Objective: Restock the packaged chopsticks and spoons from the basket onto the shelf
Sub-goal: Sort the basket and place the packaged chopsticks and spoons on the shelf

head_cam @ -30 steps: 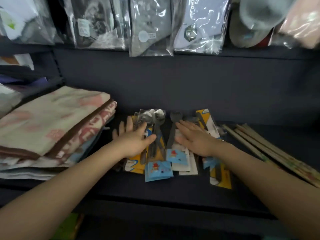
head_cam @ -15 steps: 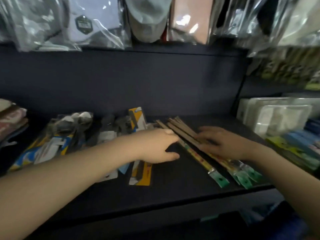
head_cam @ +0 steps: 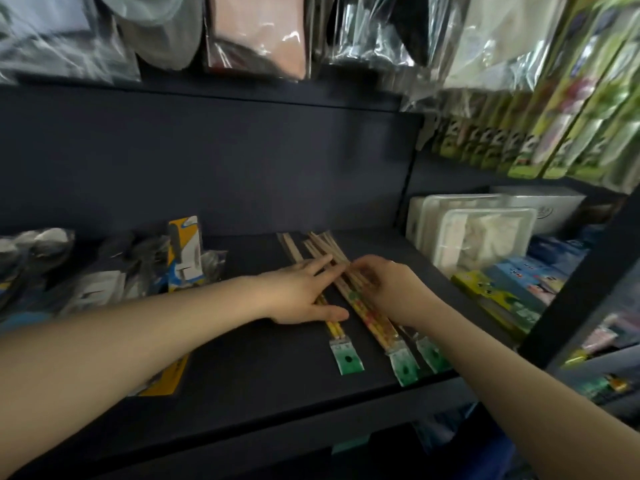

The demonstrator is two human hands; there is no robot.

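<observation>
Several packs of wooden chopsticks point(head_cam: 372, 318) with green header cards lie slanted on the dark shelf point(head_cam: 242, 368). My left hand point(head_cam: 304, 292) lies flat on the leftmost pack, fingers straight. My right hand point(head_cam: 388, 285) rests on the packs beside it, fingers bent over them; whether it grips one I cannot tell. Packaged spoons point(head_cam: 114, 271) on yellow and blue cards lie in a heap at the left of the shelf. The basket is out of view.
White plastic containers point(head_cam: 474, 233) and flat blue and yellow boxes point(head_cam: 519, 292) fill the neighbouring shelf on the right. Bagged goods hang above. A dark upright post point(head_cam: 575, 289) stands at the right front.
My view swung right from the spoons to the chopsticks. Both hands left the spoon packs and came together on the chopstick packs, which now lie spread a little apart.
</observation>
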